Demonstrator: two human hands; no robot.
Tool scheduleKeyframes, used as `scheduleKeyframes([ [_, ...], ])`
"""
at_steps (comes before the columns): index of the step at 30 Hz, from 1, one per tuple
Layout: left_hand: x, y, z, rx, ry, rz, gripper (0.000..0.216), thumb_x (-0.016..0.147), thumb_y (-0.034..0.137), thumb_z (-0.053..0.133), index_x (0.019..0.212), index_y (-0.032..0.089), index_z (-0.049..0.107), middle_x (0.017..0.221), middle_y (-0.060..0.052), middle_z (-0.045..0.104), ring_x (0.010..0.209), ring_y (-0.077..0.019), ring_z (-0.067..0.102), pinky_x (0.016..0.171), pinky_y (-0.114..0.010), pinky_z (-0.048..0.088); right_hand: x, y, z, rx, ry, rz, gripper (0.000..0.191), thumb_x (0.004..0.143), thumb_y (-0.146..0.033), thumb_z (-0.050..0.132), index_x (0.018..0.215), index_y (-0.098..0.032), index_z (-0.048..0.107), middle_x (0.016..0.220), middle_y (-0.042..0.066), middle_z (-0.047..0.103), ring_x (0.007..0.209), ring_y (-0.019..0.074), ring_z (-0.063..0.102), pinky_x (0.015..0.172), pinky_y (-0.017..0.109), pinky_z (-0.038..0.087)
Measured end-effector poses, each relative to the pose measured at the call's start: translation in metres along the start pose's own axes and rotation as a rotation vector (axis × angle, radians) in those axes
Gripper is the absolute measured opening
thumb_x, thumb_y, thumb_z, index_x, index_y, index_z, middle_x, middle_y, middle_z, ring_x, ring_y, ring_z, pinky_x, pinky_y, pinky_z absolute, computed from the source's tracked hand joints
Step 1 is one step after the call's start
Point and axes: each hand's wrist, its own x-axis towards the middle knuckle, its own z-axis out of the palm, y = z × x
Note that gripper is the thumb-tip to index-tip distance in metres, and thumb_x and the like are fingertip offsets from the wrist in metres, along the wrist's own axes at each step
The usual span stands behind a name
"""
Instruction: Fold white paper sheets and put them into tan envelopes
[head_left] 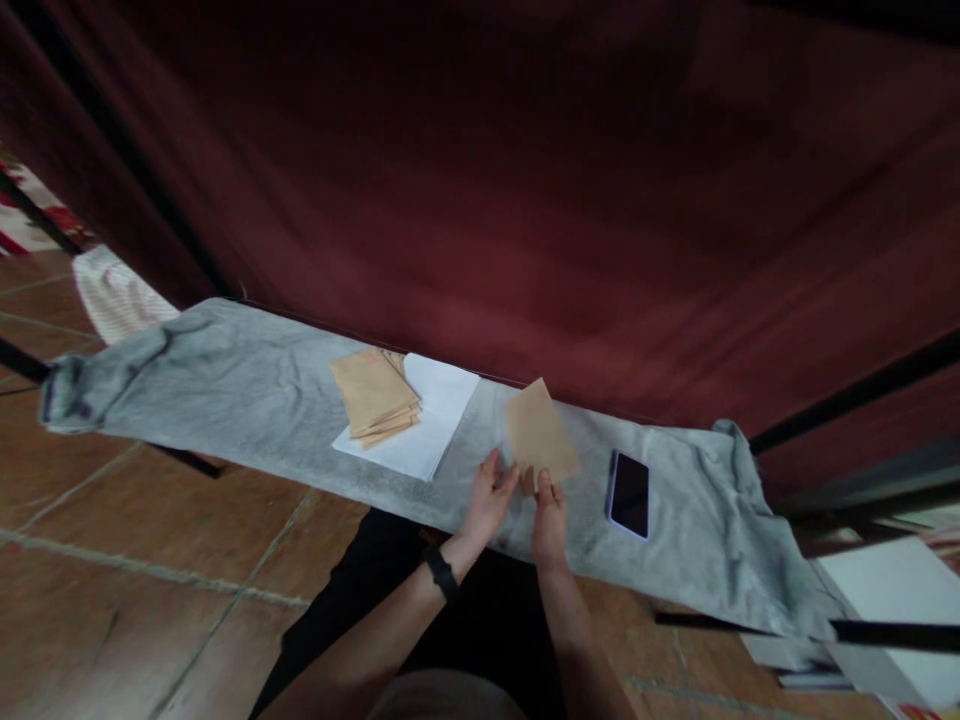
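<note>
My left hand (490, 497) and my right hand (550, 512) both pinch the near edge of a brown paper envelope (539, 432), which lies on the grey cloth (247, 395) covering a narrow bench. A black band sits on my left wrist. To the left, a stack of several more brown envelopes (376, 394) rests on a white sheet of paper (435, 415). A black phone (629, 493) lies face up just right of my right hand.
A dark red curtain (525, 180) hangs right behind the bench. Brown floor tiles (112, 560) lie below. White paper and boxes (892, 600) sit at the lower right, past the cloth's bunched end. Black metal bars cross both sides.
</note>
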Motion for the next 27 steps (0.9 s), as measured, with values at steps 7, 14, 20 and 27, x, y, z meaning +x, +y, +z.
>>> scheduleKeyframes([
  [7, -0.001, -0.013, -0.015, -0.177, -0.165, -0.244, 0.065, 0.075, 0.019, 0.074, 0.136, 0.017, 0.053, 0.077, 0.0, 0.067, 0.063, -0.0124, 0.064, 0.06, -0.022, 0.051, -0.015, -0.001, 0.009, 0.292, -0.056, 0.345, 0.058, 0.075, -0.074, 0.062, 0.089, -0.018, 0.071, 0.087, 0.008, 0.077, 0.083, 0.0231, 0.072, 0.077, 0.035, 0.058],
  [14, 0.028, -0.021, -0.033, 0.125, -0.189, -0.129, 0.055, 0.075, 0.014, 0.058, 0.131, 0.012, 0.057, 0.06, 0.007, 0.057, 0.044, -0.008, 0.045, 0.047, -0.02, 0.037, -0.023, 0.008, -0.014, -0.044, -0.295, 0.431, 0.054, 0.077, -0.069, 0.058, 0.081, -0.017, 0.073, 0.078, 0.011, 0.076, 0.066, 0.022, 0.07, 0.059, 0.033, 0.058],
  [20, 0.03, -0.022, -0.038, 0.27, -0.255, -0.08, 0.049, 0.078, 0.015, 0.056, 0.127, 0.013, 0.061, 0.062, 0.004, 0.062, 0.051, -0.0127, 0.054, 0.056, -0.025, 0.044, -0.016, 0.01, -0.021, -0.434, -0.236, 0.016, 0.047, 0.098, -0.052, 0.041, 0.117, -0.022, 0.071, 0.124, 0.01, 0.071, 0.117, 0.025, 0.065, 0.1, 0.041, 0.053],
  [27, 0.027, -0.02, -0.036, 0.576, -0.245, 0.061, 0.046, 0.086, 0.016, 0.051, 0.132, 0.015, 0.057, 0.083, -0.003, 0.072, 0.071, -0.0179, 0.067, 0.071, -0.029, 0.051, 0.019, 0.028, -0.008, -1.133, -0.411, -0.486, 0.047, 0.106, -0.035, 0.033, 0.15, -0.022, 0.045, 0.159, 0.007, 0.041, 0.148, 0.021, 0.035, 0.123, 0.046, 0.024],
])
